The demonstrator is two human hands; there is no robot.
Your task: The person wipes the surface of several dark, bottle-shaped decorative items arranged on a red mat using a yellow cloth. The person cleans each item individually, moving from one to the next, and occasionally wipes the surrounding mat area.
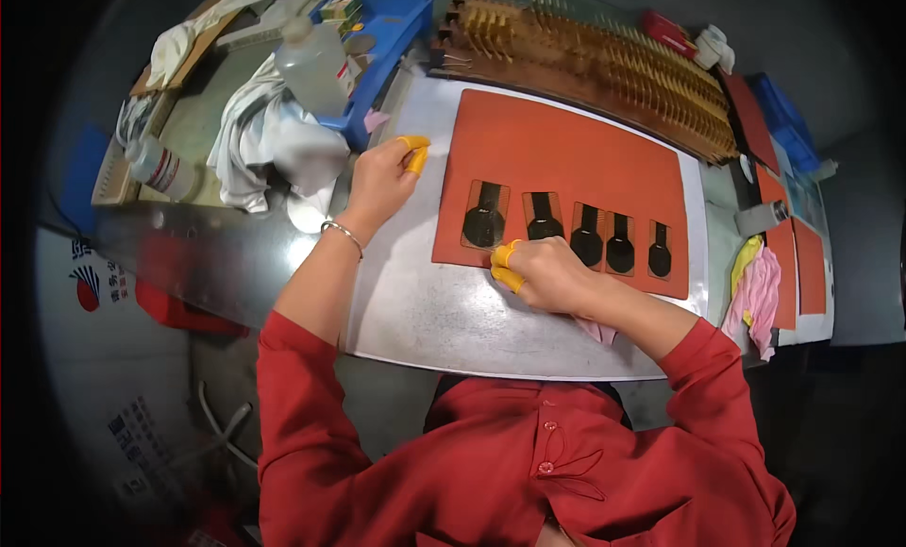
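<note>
My left hand (381, 183) is raised over the left side of the white-grey board (415, 311), its fingers curled in with yellow finger cots on the tips. Anything between them is too small or hidden to make out. My right hand (552, 275), also in yellow finger cots, is closed low over the orange-red mat (566, 141), near the lower edge of the leftmost dark piece (485, 224). What it pinches is hidden. Several flat, thin pieces with a black round end and a straight neck lie in a row. A bit of pink cloth (598, 331) shows beneath my right wrist.
Behind the mat stands a brown rack (585, 75) with rows of gold-coloured pins. On the left are a blue tray (382, 51), a clear squeeze bottle (314, 67), white rags (269, 136) and a white bottle (162, 169). Pink and yellow cloths (757, 287) hang at the right edge.
</note>
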